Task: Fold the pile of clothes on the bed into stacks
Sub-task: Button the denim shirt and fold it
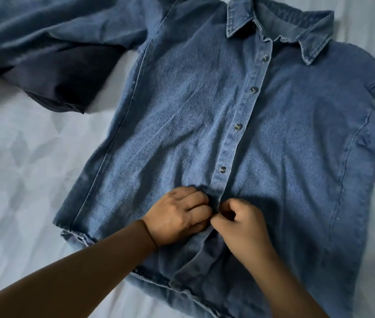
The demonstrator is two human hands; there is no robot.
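Still buttoning: left hand (pixel 177 214) and right hand (pixel 239 223) both pinch the denim shirt (pixel 182 125) placket (pixel 241 120), fingers curled. Next probably the last button near the hem, then folding on the bed (pixel 21 157).

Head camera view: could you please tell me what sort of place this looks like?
Probably a bedroom, on a bed: a pale sheet covers the whole soft surface, a denim shirt lies spread flat on it, and both hands work at its button placket.
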